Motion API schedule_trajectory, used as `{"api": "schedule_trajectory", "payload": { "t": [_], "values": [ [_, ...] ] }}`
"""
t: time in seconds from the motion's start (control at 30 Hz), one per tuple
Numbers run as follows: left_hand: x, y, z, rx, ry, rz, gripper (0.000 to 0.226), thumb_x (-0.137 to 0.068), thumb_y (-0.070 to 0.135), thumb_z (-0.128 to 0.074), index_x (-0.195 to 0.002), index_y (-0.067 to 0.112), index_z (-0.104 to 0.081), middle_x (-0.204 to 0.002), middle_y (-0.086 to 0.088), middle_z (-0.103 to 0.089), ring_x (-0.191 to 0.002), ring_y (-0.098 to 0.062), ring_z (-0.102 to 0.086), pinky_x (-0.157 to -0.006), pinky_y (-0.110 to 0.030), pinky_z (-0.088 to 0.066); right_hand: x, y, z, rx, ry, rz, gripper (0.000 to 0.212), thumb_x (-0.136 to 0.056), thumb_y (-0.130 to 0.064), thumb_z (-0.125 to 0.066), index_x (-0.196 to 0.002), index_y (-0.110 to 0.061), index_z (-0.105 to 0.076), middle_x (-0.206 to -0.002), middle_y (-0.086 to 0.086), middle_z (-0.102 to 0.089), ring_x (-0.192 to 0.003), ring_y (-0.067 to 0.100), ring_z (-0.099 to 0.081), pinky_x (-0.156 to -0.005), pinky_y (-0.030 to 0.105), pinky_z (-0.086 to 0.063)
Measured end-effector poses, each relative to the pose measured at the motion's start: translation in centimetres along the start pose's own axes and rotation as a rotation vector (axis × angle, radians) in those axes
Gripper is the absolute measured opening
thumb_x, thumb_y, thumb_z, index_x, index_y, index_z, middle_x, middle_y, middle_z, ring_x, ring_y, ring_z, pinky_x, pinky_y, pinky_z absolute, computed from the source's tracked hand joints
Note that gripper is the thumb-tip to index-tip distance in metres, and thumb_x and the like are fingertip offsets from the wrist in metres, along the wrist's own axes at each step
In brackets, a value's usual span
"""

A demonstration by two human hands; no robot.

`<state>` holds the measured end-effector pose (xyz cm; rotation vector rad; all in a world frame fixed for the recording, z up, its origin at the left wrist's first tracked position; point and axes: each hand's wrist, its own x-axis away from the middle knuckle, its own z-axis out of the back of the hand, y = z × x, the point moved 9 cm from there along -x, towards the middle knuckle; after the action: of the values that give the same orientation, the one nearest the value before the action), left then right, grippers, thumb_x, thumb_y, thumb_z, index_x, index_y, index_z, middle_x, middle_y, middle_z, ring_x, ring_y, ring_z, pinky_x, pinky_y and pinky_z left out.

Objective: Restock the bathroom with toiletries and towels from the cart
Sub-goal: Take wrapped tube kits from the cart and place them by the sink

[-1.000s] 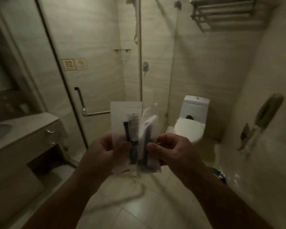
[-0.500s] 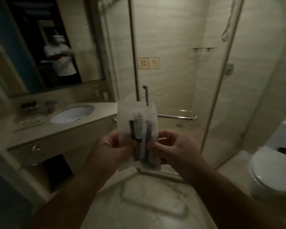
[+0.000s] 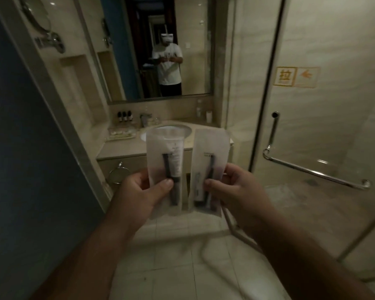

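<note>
I hold two translucent white dental-kit packets upright at chest height, side by side and slightly apart. The left packet (image 3: 165, 148) shows a dark toothbrush handle and a small white tube; my left hand (image 3: 142, 194) pinches its lower part between thumb and fingers. The right packet (image 3: 211, 148) holds a dark toothbrush and a tube as well; my right hand (image 3: 236, 191) pinches it low down. Behind them is the vanity counter (image 3: 117, 148) with an oval sink (image 3: 182, 128).
Three small dark bottles (image 3: 124, 116) and a tray of amenities (image 3: 120, 133) stand at the counter's back left. A mirror (image 3: 156, 50) above reflects a person. A blue door (image 3: 20, 137) is at left, a glass shower door with handle (image 3: 312, 169) at right. Tiled floor lies below.
My view has swung left from the toilet and shower to the vanity and mirror. The two packets, overlapping before, are now held apart, one in each hand.
</note>
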<state>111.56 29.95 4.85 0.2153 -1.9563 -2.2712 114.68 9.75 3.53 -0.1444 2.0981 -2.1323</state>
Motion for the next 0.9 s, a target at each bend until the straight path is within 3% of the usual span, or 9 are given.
{"api": "schedule_trajectory", "payload": {
  "t": [0.27, 0.53, 0.7, 0.8, 0.9],
  "values": [
    [-11.6, 1.5, 5.3, 0.107, 0.025, -0.026, 0.018, -0.089, 0.015, -0.067, -0.104, 0.023, -0.072, -0.096, 0.002, -0.077, -0.093, -0.018, -0.072, -0.084, -0.043, -0.055, -11.7, -3.8, -2.3, -0.047, 0.046, 0.055, 0.026, -0.089, -0.011, -0.066, -0.115, -0.017, -0.067, -0.104, 0.001, -0.075, -0.099, 0.022, -0.073, -0.083, 0.045, -0.061],
    [-21.3, 2.9, 9.2, 0.113, 0.008, -0.083, 0.019, -0.092, 0.018, -0.064, -0.105, 0.031, -0.069, -0.094, 0.012, -0.076, -0.083, -0.004, -0.07, -0.072, -0.032, -0.052, -21.8, -6.2, -6.4, -0.087, 0.032, 0.117, 0.028, -0.086, -0.009, -0.067, -0.114, -0.013, -0.067, -0.107, 0.005, -0.076, -0.104, 0.024, -0.072, -0.09, 0.05, -0.058],
    [-26.9, 2.8, 11.7, 0.11, 0.043, -0.068, 0.019, -0.09, 0.021, -0.066, -0.107, 0.029, -0.071, -0.098, 0.007, -0.076, -0.095, -0.015, -0.071, -0.086, -0.044, -0.055, -28.1, -7.5, -9.2, -0.102, -0.047, 0.135, 0.043, -0.075, -0.019, -0.068, -0.117, -0.011, -0.065, -0.108, 0.005, -0.075, -0.103, 0.024, -0.072, -0.087, 0.049, -0.059],
    [-30.3, 3.1, 12.8, 0.123, 0.063, -0.072, 0.024, -0.082, 0.026, -0.071, -0.106, 0.029, -0.072, -0.102, 0.003, -0.076, -0.101, -0.021, -0.071, -0.093, -0.053, -0.053, -31.8, -7.7, -10.8, -0.077, -0.097, 0.157, 0.031, -0.083, -0.013, -0.066, -0.113, -0.012, -0.065, -0.107, 0.003, -0.075, -0.103, 0.022, -0.072, -0.084, 0.043, -0.061],
    [-34.1, 3.2, 13.6, 0.118, 0.081, -0.091, 0.023, -0.082, 0.024, -0.071, -0.105, 0.026, -0.072, -0.101, 0.002, -0.077, -0.097, -0.02, -0.072, -0.093, -0.053, -0.053, -35.8, -7.5, -11.8, -0.076, -0.109, 0.171, 0.024, -0.088, -0.009, -0.064, -0.112, -0.012, -0.066, -0.107, 0.004, -0.075, -0.103, 0.021, -0.072, -0.085, 0.043, -0.06]
  ]
}}
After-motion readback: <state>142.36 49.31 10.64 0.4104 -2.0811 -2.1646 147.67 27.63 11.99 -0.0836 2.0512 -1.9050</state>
